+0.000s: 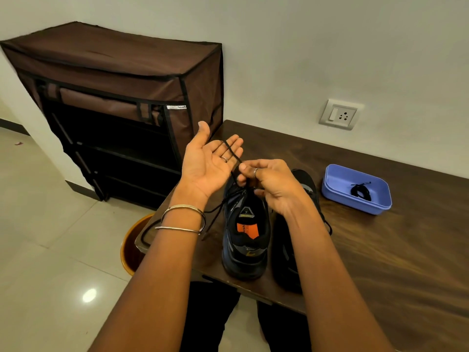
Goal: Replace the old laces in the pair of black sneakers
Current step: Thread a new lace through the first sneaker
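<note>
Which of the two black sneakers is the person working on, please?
The left sneaker, with the orange insole label. Its lace is pinched by the right hand; the other sneaker is untouched.

Two black sneakers stand side by side on one dark brown wooden table (pixel 380 262): the left black sneaker with the orange insole label (pixel 245 240) and the right black sneaker (pixel 291 250), partly hidden by an arm. One black lace (pixel 229 148) rises from the left sneaker. One lilac plastic tray (pixel 330 189) holds one coiled bundle of black laces (pixel 360 191). One brown fabric shoe rack (pixel 121 102), one orange round bin (pixel 127 250) and one white wall socket (pixel 338 114) are visible.
</note>
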`<action>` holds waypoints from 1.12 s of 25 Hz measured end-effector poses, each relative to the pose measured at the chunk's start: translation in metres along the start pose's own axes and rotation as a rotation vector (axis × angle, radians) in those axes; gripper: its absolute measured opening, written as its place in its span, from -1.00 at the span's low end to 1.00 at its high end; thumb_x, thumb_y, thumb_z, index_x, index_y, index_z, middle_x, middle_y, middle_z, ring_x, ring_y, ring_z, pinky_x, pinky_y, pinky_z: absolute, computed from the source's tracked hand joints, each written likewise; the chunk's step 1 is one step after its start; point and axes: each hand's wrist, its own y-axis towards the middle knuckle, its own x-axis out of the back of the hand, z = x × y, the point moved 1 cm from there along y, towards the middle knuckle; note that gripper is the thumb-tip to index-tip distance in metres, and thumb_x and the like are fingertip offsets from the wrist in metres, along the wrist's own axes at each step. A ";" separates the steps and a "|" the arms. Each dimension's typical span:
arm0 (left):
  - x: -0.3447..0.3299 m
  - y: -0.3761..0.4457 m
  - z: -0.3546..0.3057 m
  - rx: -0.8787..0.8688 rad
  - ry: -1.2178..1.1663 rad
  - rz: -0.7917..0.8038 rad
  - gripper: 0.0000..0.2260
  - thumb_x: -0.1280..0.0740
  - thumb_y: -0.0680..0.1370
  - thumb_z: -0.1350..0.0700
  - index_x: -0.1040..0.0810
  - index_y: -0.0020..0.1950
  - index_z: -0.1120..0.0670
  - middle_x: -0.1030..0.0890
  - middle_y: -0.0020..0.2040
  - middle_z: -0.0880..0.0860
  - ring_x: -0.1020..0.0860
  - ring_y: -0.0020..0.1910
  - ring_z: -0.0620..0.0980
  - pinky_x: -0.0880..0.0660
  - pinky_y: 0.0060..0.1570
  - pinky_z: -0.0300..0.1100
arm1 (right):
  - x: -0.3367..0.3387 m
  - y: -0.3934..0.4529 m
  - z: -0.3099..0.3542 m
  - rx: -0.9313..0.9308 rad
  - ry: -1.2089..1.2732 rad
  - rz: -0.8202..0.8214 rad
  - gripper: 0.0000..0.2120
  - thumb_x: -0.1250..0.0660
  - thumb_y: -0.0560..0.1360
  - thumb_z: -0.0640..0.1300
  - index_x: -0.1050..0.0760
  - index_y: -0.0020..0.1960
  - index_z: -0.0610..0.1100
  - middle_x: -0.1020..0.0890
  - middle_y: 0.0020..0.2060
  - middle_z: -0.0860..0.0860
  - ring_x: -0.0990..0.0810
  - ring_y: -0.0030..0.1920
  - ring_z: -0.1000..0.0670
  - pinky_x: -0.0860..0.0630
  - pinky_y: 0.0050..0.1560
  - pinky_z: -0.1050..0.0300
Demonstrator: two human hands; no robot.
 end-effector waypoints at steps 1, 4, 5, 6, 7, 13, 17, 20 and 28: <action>0.002 0.002 -0.001 -0.028 -0.071 -0.018 -0.20 -0.26 0.56 -0.17 0.00 0.54 0.32 -0.42 0.38 0.29 -0.42 0.37 0.19 -0.31 0.41 0.03 | 0.007 -0.001 0.003 0.020 0.030 -0.064 -0.92 -0.39 0.54 -0.25 -0.64 -0.02 -0.22 -0.65 -0.33 -0.05 -0.60 -0.31 0.03 -0.50 -0.21 0.20; 0.008 0.007 0.000 -0.085 -0.213 -0.091 -0.17 -0.28 0.57 -0.14 0.11 0.55 0.29 -0.23 0.49 0.29 -0.24 0.49 0.18 -0.13 0.48 0.07 | 0.042 0.001 0.006 0.072 0.162 -0.271 -0.90 -0.36 0.55 -0.29 -0.66 -0.09 -0.24 -0.62 -0.37 -0.05 -0.52 -0.39 0.05 -0.52 -0.27 0.18; 0.011 0.008 0.000 -0.096 -0.249 -0.107 -0.16 -0.29 0.56 -0.13 0.13 0.56 0.28 -0.17 0.51 0.28 -0.18 0.51 0.18 -0.09 0.49 0.08 | 0.055 0.002 0.006 0.074 0.174 -0.334 -0.88 -0.34 0.56 -0.28 -0.66 -0.07 -0.23 -0.62 -0.37 -0.04 -0.49 -0.41 0.07 -0.51 -0.28 0.18; 0.013 0.010 0.001 -0.102 -0.280 -0.119 -0.15 -0.29 0.56 -0.13 0.15 0.56 0.26 -0.10 0.54 0.28 -0.12 0.53 0.18 -0.05 0.49 0.08 | 0.066 0.002 0.004 0.074 0.171 -0.384 -0.86 -0.32 0.58 -0.27 -0.67 -0.06 -0.22 -0.62 -0.37 -0.02 -0.47 -0.43 0.09 -0.52 -0.29 0.19; 0.016 0.013 0.001 -0.105 -0.304 -0.130 -0.13 -0.30 0.55 -0.13 0.18 0.56 0.25 -0.04 0.56 0.28 -0.06 0.55 0.18 -0.03 0.50 0.08 | 0.074 0.001 0.002 0.073 0.151 -0.418 -0.83 -0.29 0.60 -0.26 -0.66 -0.04 -0.21 -0.63 -0.35 -0.01 -0.47 -0.44 0.10 -0.52 -0.32 0.21; 0.027 0.021 -0.001 -0.141 -0.327 -0.296 -0.15 -0.32 0.56 -0.10 0.16 0.57 0.22 -0.01 0.56 0.27 -0.04 0.55 0.17 -0.02 0.52 0.05 | 0.099 0.004 -0.012 -0.013 -0.340 -0.595 -0.82 -0.41 0.54 -0.18 -0.63 -0.23 -0.19 -0.64 -0.34 -0.08 -0.49 -0.39 -0.01 -0.44 -0.34 0.10; 0.037 0.025 0.011 0.062 0.592 -0.593 -0.55 -0.34 0.56 0.02 -0.41 0.37 0.21 -0.54 0.24 0.26 -0.55 0.20 0.21 -0.49 0.22 0.05 | 0.083 0.007 -0.008 0.107 -0.427 -0.526 -0.82 -0.40 0.54 -0.20 -0.64 -0.24 -0.12 -0.65 -0.31 -0.03 -0.56 -0.26 0.01 -0.51 -0.15 0.07; 0.034 0.025 0.014 -0.233 1.383 -0.607 -0.82 -0.39 0.51 0.00 -0.67 0.02 0.07 -0.67 0.00 0.04 -0.61 0.04 0.02 -0.55 0.13 -0.06 | 0.052 0.007 0.001 0.154 -0.454 -0.152 -0.77 -0.26 0.59 -0.34 -0.67 0.03 -0.14 -0.67 -0.22 -0.02 -0.54 -0.29 0.11 -0.46 -0.26 0.28; -0.003 0.017 0.033 -0.535 1.583 0.228 -0.80 -0.32 0.58 0.04 -0.66 0.14 0.05 -0.69 -0.03 -0.03 -0.62 -0.03 -0.20 -0.52 0.02 -0.36 | 0.041 0.007 0.005 0.237 -0.343 -0.308 -0.86 -0.41 0.52 -0.28 -0.65 -0.18 -0.12 -0.68 -0.28 -0.10 -0.54 -0.45 0.08 -0.44 -0.47 0.32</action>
